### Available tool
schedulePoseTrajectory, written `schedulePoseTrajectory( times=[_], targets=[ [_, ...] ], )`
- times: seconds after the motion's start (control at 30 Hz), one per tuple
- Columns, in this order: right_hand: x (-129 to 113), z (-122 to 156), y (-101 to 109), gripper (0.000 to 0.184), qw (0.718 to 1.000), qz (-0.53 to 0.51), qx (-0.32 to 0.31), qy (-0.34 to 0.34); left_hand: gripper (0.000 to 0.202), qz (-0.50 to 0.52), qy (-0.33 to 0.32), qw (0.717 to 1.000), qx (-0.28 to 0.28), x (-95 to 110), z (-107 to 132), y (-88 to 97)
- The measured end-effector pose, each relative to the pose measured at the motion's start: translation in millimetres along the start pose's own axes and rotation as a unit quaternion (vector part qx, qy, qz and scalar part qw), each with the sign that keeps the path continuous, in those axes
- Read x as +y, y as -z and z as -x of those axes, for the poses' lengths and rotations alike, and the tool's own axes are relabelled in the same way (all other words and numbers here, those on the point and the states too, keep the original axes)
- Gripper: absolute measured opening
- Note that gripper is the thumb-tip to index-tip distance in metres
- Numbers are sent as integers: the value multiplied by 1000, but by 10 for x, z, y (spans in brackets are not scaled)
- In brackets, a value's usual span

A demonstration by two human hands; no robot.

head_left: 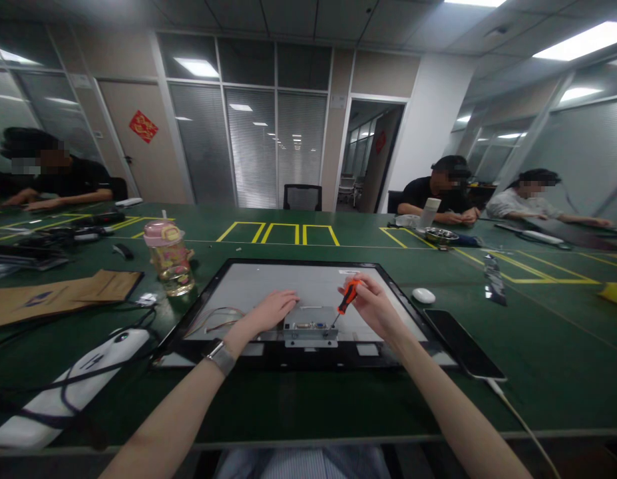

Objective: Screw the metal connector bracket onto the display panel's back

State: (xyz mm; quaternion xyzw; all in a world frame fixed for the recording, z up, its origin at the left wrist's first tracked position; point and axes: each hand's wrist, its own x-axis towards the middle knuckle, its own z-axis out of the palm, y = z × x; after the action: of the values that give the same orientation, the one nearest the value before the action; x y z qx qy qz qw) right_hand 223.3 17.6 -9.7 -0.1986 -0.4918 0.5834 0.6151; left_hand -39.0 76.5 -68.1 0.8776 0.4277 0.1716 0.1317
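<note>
A flat display panel (238, 283) with a black frame lies back side up on the green table before me. On its near middle sits a metal bracket (311, 336) with connector ports along its upright edge. My right hand (373, 303) grips an orange and black screwdriver (349, 296), whose tip points down at the right end of the port row. Whether the tip sits in a screw I cannot tell. My left hand (275, 311) rests flat with fingers stretched out, at the bracket's left side. Thin wires (221, 322) lie on the panel left of that hand.
Left of the panel stand a pink-lided bottle (169, 259), a brown paper bag (63, 296) and a white device with black cables (83, 379). On the right lie a phone (462, 342) on a charging cable and a white earbud case (423, 295). Several people sit across the table.
</note>
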Motion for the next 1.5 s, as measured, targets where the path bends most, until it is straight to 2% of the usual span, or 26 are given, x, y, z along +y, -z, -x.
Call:
schedulePoseTrajectory(
  times=[0.27, 0.43, 0.67, 0.9, 1.27, 1.5],
  targets=[
    [-30, 38, -39, 17, 999, 30, -32, 7, 41, 2, 3, 1000, -4, -42, -9, -29],
    [-14, 23, -45, 17, 1000, 23, -7, 0, 41, -2, 6, 1000, -5, -10, -8, -6],
    [-5, -4, -32, 14, 996, 44, 77, 22, 41, 7, 13, 1000, -11, 26, 11, 29],
    [-3, -12, -55, 25, 999, 32, 33, 17, 42, 0, 8, 1000, -8, 46, 11, 39],
    [29, -17, -26, 17, 993, 55, 94, 35, 42, -4, 6, 1000, -5, 25, 9, 20],
    [21, -16, -25, 14, 994, 58, 84, 39, 42, 6, 4, 1000, -3, 3, -1, 1]
  ],
)
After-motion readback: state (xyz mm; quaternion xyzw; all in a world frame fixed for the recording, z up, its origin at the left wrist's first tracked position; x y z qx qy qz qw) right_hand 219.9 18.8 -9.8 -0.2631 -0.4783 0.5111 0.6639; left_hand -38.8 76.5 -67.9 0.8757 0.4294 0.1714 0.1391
